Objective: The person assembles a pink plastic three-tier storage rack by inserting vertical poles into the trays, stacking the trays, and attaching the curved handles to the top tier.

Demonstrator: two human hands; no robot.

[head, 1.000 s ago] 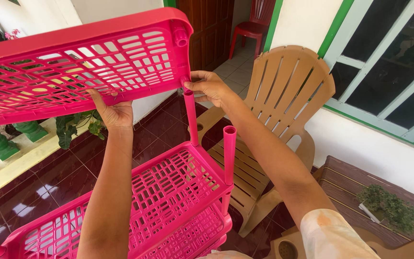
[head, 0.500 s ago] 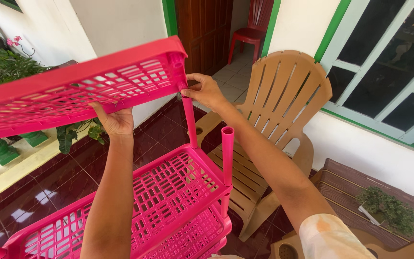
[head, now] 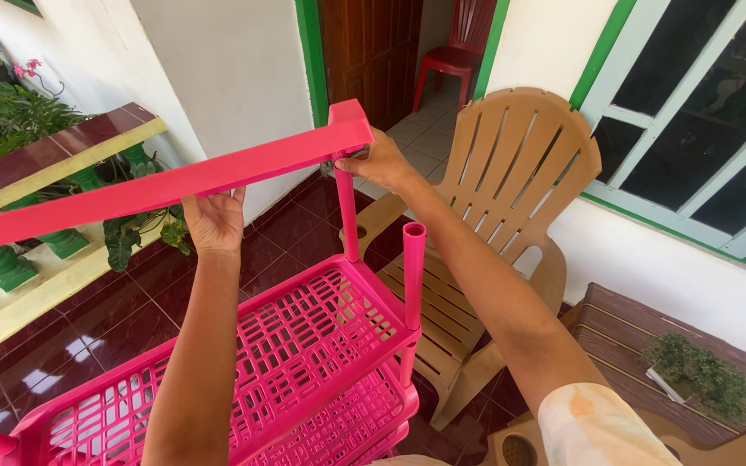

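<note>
I hold a pink plastic shelf tray [head: 174,185] edge-on above a pink shelving rack [head: 287,354]. My left hand [head: 213,217] grips the tray's long near edge from below. My right hand [head: 380,162] grips the tray's far corner, right above an upright pink post [head: 348,211] that rises from the rack's top tier. A second pink post [head: 413,276] stands free at the rack's right corner. The rack has slatted tiers stacked below.
A tan plastic chair [head: 502,198] stands right behind the rack. A brown low table with a small potted plant [head: 697,371] is at the right. A red chair [head: 455,52] sits in the doorway. A railing with plants [head: 36,155] runs along the left.
The tray has tilted from showing its slatted underside to nearly edge-on and level. Its far corner came down onto the upright post.
</note>
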